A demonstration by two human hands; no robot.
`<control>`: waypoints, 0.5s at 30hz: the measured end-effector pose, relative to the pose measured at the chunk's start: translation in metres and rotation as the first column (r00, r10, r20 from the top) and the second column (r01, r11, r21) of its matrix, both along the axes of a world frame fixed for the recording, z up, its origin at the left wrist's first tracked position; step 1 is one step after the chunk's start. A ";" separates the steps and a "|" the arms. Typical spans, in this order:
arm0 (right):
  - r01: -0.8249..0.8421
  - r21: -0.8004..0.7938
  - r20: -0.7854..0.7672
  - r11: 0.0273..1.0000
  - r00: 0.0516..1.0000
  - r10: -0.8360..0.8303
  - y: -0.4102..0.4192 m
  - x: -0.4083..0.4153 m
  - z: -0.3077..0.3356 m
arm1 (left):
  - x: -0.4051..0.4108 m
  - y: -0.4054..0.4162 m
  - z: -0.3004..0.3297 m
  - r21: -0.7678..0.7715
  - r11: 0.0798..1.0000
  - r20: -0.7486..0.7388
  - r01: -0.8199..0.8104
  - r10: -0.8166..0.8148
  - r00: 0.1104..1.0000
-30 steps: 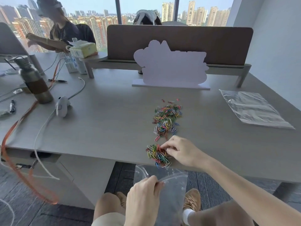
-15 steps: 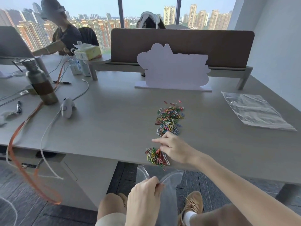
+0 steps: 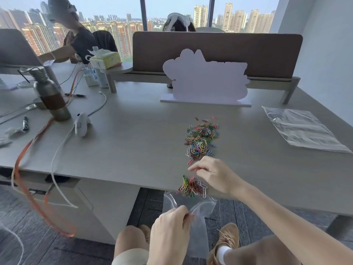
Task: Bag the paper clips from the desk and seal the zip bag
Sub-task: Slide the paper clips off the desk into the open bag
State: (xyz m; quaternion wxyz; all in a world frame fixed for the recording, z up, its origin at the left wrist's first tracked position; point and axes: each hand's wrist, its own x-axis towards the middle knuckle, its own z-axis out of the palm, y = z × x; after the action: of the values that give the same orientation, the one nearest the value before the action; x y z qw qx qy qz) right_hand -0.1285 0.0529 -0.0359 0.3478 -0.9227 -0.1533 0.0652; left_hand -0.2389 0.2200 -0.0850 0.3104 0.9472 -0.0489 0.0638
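A person seated at a grey office desk (image 3: 133,146) works on a scatter of coloured paper clips, with a city skyline filling the windows behind. The left hand (image 3: 170,232), below the desk's near edge at 6 o'clock in the view, pinches the rim of a clear zip bag (image 3: 198,226) between thumb and fingers, holding its mouth open just under the edge. Directly above that mouth, a small bunch of paper clips (image 3: 192,186) lies at the very lip of the desk. The right hand (image 3: 214,175) hovers over the desktop at 3 o'clock from this bunch, fingers loosely curled and pointing left; whether they hold any clips cannot be told. The main pile of paper clips (image 3: 202,138) stretches away at 12 o'clock from the hand. A spare stack of flat plastic bags (image 3: 299,127) lies well apart at 2 o'clock. A white cut-out sign (image 3: 206,79) stands behind the pile, before a brown divider panel (image 3: 217,52). At 10 o'clock stand a steel water bottle (image 3: 50,96) and a white mouse (image 3: 81,124), with an orange strap (image 3: 34,180) trailing off the desk.
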 end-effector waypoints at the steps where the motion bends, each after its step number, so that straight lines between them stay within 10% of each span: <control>1: 0.051 -0.065 0.026 0.997 0.998 -0.049 -0.003 0.000 0.001 | 0.000 -0.001 0.000 0.000 1.000 0.001 0.005 -0.005 1.000; 15: 0.137 0.036 -0.141 0.990 0.981 -0.131 0.006 -0.012 0.000 | -0.004 -0.005 0.003 -0.021 0.999 0.035 0.047 -0.047 0.998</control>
State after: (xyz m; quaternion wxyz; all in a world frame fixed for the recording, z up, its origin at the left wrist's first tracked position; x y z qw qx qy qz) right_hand -0.1409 0.0592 -0.0364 0.3819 -0.9160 -0.0680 0.1019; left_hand -0.2427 0.2151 -0.0821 0.3214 0.9410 -0.0758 0.0735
